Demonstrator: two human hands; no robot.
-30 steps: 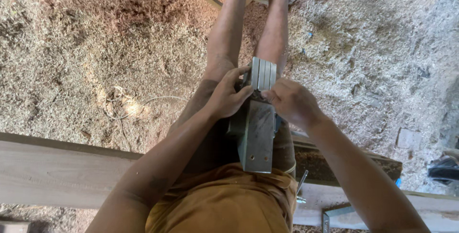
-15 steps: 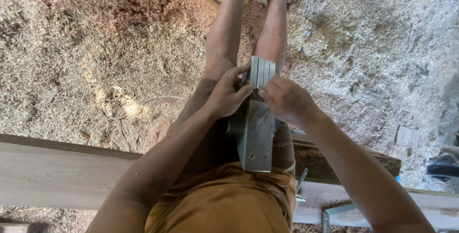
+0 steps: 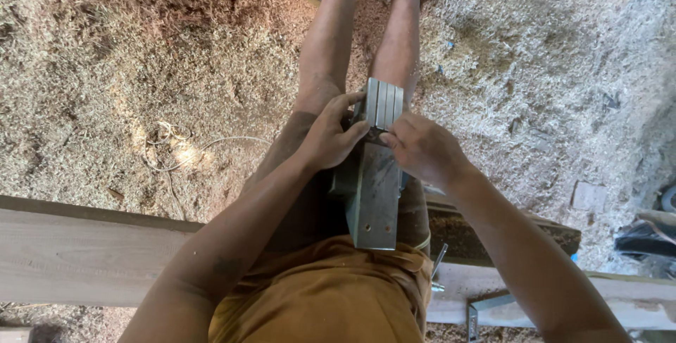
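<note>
A grey metal block (image 3: 372, 198), long and flat with small holes near its close end, rests on my lap between my knees. At its far end stands a stack of several thin grey metal plates (image 3: 384, 103), set on edge. My left hand (image 3: 329, 135) grips the left side of that stack, thumb against the plates. My right hand (image 3: 421, 149) closes on the block's right side just below the stack, fingers curled over the edge. Both hands touch the metal piece.
I sit on a wooden plank (image 3: 77, 255) over ground covered in sawdust and wood shavings (image 3: 141, 54). A loose white cord (image 3: 172, 153) lies on the shavings at left. A metal bracket (image 3: 482, 308) is by the plank at lower right.
My right hand has slid slightly toward the stack of plates. The left hand and the block keep their place.
</note>
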